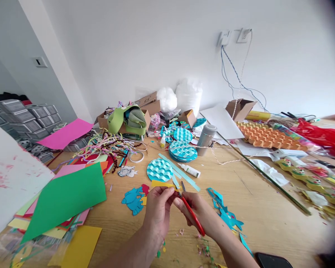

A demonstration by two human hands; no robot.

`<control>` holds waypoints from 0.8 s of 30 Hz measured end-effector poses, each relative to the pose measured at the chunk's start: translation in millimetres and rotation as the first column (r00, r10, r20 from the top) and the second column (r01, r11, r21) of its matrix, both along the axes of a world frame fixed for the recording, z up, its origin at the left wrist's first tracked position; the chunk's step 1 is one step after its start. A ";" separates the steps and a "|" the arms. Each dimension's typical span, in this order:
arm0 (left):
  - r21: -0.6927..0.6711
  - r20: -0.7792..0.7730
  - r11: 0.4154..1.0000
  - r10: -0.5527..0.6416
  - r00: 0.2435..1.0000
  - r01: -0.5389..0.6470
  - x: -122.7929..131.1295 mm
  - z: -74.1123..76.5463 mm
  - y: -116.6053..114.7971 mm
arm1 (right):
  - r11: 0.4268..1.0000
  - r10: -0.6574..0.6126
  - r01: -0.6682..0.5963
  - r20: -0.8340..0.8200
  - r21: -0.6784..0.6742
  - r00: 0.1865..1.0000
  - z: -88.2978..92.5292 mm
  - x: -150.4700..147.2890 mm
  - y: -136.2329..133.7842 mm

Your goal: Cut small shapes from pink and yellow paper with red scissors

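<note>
My left hand (159, 204) pinches a small piece of yellow paper (161, 184) near the middle of the table. Red-handled scissors (194, 217) are gripped in my right hand (197, 205), their blades spread beside the yellow paper. Whether the blades touch the paper I cannot tell. Just left of my left hand lie blue paper fish cutouts (133, 201), with a red scrap (145, 189) next to them. Beyond my hands is a round disc with wavy light-blue paper strips (159, 169). Blue paper offcuts (229, 217) lie to the right of my right forearm.
Coloured paper sheets (72, 197) pile up on the left, below pipe cleaners (100, 145). A glue bottle (190, 170), a grey thermos (207, 138) and more wavy discs (182, 150) stand or lie ahead. A long green stick (264, 173) and an orange egg tray (270, 136) are rightward; a phone (272, 259) lies near.
</note>
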State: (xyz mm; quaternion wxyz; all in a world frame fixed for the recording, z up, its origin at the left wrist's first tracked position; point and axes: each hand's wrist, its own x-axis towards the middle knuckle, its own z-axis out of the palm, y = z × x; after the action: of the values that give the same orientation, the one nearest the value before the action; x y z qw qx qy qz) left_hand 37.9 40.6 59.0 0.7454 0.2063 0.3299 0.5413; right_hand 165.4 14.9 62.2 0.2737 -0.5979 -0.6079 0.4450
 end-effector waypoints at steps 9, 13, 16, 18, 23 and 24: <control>-0.013 0.009 1.000 -0.007 1.000 0.007 -0.2 1.4 0.9 | 1.000 -0.011 0.011 -0.005 -0.011 1.000 -0.8 -0.1 -0.4; -0.009 0.008 1.000 -0.001 1.000 0.001 0.2 1.3 -0.8 | 1.000 -0.007 0.007 -0.007 -0.003 1.000 0.7 0.1 -1.1; -0.014 0.001 1.000 -0.003 1.000 0.003 0.4 1.6 -1.6 | 1.000 -0.010 0.010 -0.001 0.002 1.000 1.7 0.2 -1.1; -0.016 0.003 1.000 -0.002 1.000 0.002 0.4 2.0 -1.6 | 1.000 -0.014 0.014 0.007 0.003 1.000 2.1 0.1 -0.9; -0.013 0.010 1.000 0.002 1.000 -0.002 0.2 2.7 -1.2 | 1.000 -0.017 0.017 0.029 0.013 0.999 2.5 -0.5 -0.9; -0.012 0.012 1.000 0.002 1.000 -0.002 0.2 2.7 -1.2 | 1.000 -0.019 0.019 0.028 0.007 0.999 2.4 -0.6 -1.1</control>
State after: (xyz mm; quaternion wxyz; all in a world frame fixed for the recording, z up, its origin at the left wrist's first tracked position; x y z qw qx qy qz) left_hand 38.1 39.4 61.7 0.7479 0.1984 0.3291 0.5413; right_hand 164.7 13.8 64.6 0.2714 -0.6089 -0.6075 0.4318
